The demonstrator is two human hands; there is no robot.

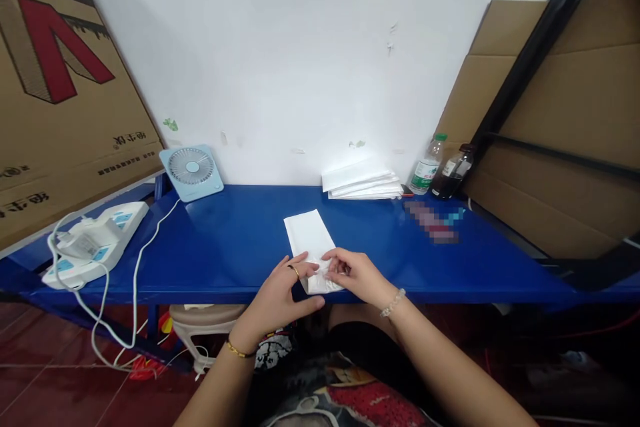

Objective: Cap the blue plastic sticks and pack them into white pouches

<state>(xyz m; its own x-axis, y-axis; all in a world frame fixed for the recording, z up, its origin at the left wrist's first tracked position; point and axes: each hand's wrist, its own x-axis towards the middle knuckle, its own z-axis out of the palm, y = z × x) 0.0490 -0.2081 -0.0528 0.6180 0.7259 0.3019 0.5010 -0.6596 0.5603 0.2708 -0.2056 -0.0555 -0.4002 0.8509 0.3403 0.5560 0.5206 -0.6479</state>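
A flat white paper bag (309, 235) lies slanted on the blue table near its front edge. Its near end is crumpled and shiny, partly hidden under my fingers. My left hand (286, 293) rests its fingertips on the left side of that near end, fingers stretched and thumb well apart at the table edge. From the right, my right hand (357, 273) has its fingers curled in a pinch on the crumpled part. Whether a small separate piece is between those fingertips cannot be made out.
Against the wall lies a stack of white paper bags (360, 180). Right of it stand a clear bottle (426, 170) and a dark bottle (453, 175), near a blurred patch. A light blue fan (193, 172) and a corded power strip (95, 247) are on the left.
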